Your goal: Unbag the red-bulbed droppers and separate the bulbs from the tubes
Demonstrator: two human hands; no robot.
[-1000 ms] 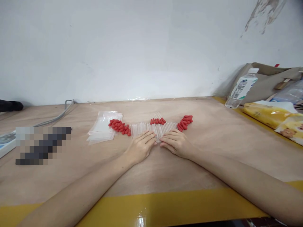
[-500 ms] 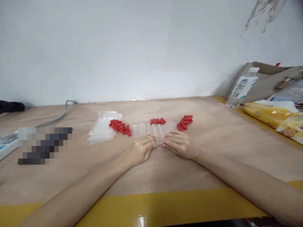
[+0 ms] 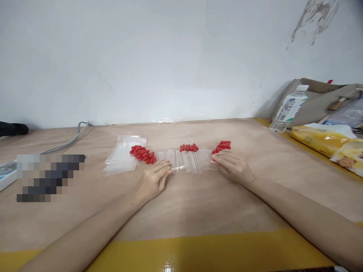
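Note:
A row of clear plastic tubes (image 3: 193, 161) lies side by side on the wooden table (image 3: 198, 204). Piles of red caps sit at its left end (image 3: 142, 153), behind its middle (image 3: 189, 147) and at its right end (image 3: 224, 145). My left hand (image 3: 154, 178) is closed in a pinch on one clear tube (image 3: 178, 168), which sticks out to the right at the row's front edge. My right hand (image 3: 231, 167) lies with fingers stretched out at the row's right end. Its fingertips touch the tubes just below the right pile of caps, and I see nothing in it.
A stack of small clear bags (image 3: 124, 154) lies left of the caps. A grey cable (image 3: 68, 140) and a blurred dark patch (image 3: 49, 176) are at the far left. At the right stand a water bottle (image 3: 287, 108), a beige bag (image 3: 320, 99) and yellow packets (image 3: 323, 139).
Both hands have moved apart from the middle of the row. The left hand drew back to the left with one tube pinched. The right hand slid to the row's right end.

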